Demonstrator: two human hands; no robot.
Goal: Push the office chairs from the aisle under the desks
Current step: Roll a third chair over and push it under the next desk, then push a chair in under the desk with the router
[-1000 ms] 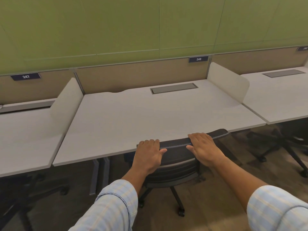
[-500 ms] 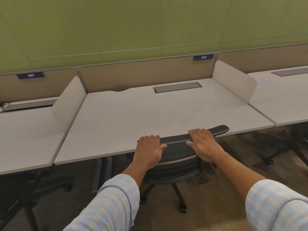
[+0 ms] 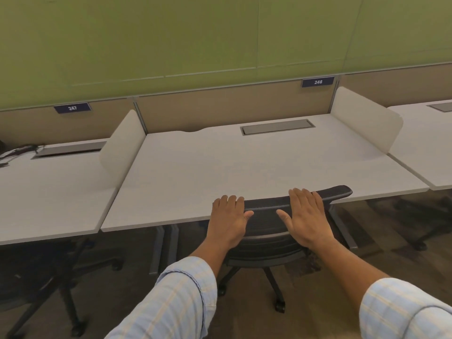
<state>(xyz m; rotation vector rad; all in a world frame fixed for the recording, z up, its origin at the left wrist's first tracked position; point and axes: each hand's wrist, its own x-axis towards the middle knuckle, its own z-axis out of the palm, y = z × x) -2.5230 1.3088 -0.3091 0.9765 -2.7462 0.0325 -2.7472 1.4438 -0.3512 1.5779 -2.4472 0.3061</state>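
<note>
Hands lie flat on the black office chair [image 3: 266, 231]: the left hand [image 3: 228, 222] and the right hand [image 3: 305, 218] rest palms down on the top edge of its backrest, fingers spread and extended, not curled round it. Neither hand holds anything; the contact looks like a push, not a clasp. The chair sits at desk 248 [image 3: 244, 172], its seat hidden beneath the desktop and the backrest top touching or just short of the front edge.

The main risk, judged from this, is pinched fingertips: both sets reach toward the desk edge, and more force could trap them between backrest and desktop. The backrest's right end [image 3: 342, 190] rides above the desktop line, so it may strike the edge. Flat palms could also slip off forward. The castors [image 3: 280, 307] may swivel and skew the chair toward the desk leg [image 3: 159, 250].
</note>
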